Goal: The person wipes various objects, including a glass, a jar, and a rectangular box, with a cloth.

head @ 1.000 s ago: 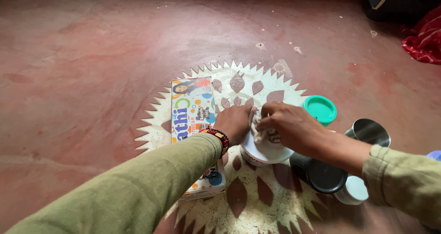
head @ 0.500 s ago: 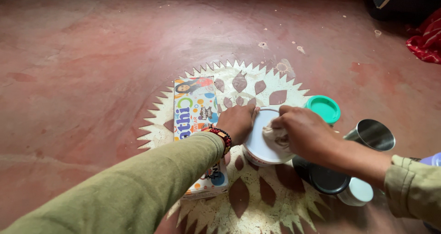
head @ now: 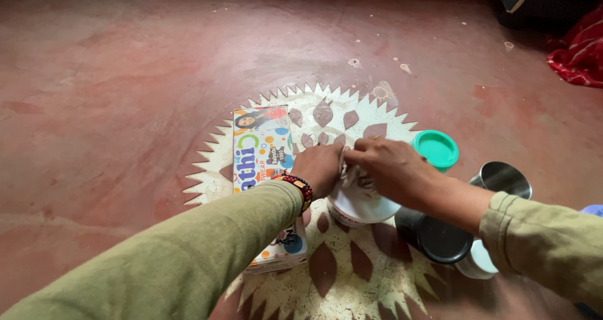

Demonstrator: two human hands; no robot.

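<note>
Red floor [head: 125, 94]: left hand [head: 320, 169] and right hand [head: 392, 169] both grip a cloth [head: 355, 177] over the white container [head: 358, 208]; the black jar [head: 436, 237] at 4 o'clock risks toppling under the right forearm.

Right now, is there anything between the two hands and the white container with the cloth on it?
Nothing visible. The left hand and the right hand already grip the crumpled cloth on the white container. The green lid and the colourful box lie beside it.
</note>
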